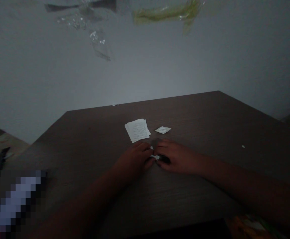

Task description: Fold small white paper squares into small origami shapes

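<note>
A small piece of white paper (155,157) shows between my two hands, low over the table. My left hand (138,156) has its fingers closed on the paper's left side. From the right, my right hand (171,155) pinches the same piece, fingers curled. Most of the paper is hidden by the fingers, so its shape cannot be made out. Just beyond my hands lies a stack of square paper sheets (138,130) with printed lines on top. Right of the stack sits a folded paper diamond (163,129), flat on the wood.
The brown wooden table (197,113) meets a pale wall (159,63) with tape stuck on it. A tiny paper scrap (243,146) lies at the right. A blurred-out bright object (15,202) is at the lower left. The room is dim.
</note>
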`<state>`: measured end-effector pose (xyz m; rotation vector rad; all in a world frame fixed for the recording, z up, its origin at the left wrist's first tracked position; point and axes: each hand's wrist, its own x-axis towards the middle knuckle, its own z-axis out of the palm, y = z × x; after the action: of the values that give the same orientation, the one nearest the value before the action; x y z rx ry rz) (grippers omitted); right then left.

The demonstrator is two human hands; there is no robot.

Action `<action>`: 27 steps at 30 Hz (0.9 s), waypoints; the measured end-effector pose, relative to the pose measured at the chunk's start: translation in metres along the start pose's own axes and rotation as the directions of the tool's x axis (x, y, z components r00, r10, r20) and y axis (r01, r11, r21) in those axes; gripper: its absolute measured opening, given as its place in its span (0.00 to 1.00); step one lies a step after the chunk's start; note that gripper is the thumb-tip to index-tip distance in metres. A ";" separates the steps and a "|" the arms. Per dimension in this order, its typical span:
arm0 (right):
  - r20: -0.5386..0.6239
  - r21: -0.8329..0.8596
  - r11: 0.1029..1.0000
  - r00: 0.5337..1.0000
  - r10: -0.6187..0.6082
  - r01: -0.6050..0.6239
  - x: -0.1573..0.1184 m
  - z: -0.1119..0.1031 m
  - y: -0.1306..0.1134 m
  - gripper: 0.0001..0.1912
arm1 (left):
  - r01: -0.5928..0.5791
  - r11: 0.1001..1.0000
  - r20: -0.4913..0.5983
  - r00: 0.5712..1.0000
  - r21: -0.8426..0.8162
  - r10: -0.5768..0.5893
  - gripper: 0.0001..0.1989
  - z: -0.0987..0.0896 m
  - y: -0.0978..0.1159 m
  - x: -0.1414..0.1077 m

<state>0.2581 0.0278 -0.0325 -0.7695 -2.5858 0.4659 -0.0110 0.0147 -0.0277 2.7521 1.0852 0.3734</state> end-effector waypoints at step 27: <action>0.063 -0.147 0.989 0.998 -0.010 0.019 0.000 0.001 0.004 0.10 | -0.009 0.993 -0.018 1.000 -0.118 0.007 0.07 -0.005 -0.003 0.000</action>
<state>0.2593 0.0305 -0.0354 -0.7959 -2.7059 0.3001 -0.0143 0.0170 -0.0240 2.6551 1.0216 0.4486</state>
